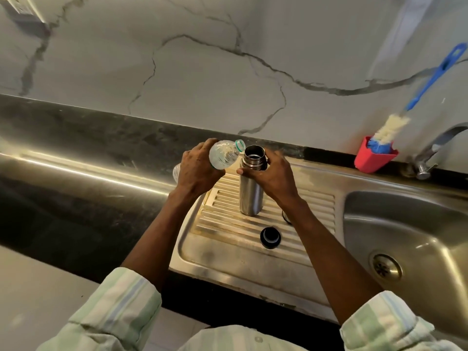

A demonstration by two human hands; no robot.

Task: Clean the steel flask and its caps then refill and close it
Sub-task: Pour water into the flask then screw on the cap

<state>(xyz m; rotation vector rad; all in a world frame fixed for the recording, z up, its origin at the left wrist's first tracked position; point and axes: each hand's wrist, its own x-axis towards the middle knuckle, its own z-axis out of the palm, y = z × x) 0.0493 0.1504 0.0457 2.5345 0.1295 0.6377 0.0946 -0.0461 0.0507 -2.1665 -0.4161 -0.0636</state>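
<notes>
The steel flask (251,191) stands upright and uncapped on the ribbed drainboard (222,239). My right hand (272,177) grips it around the neck. My left hand (196,168) holds a clear plastic water bottle (225,154), tilted with its green-ringed mouth just left of the flask's open mouth. One black cap (270,237) lies on the drainboard in front of the flask. A small dark piece (285,217) shows beside my right forearm, mostly hidden.
The sink basin (410,224) with its drain lies to the right, and a tap (430,158) rises behind it. A red holder (374,158) with a blue-handled bottle brush (428,84) leans on the marble wall. Dark countertop (76,173) stretches to the left.
</notes>
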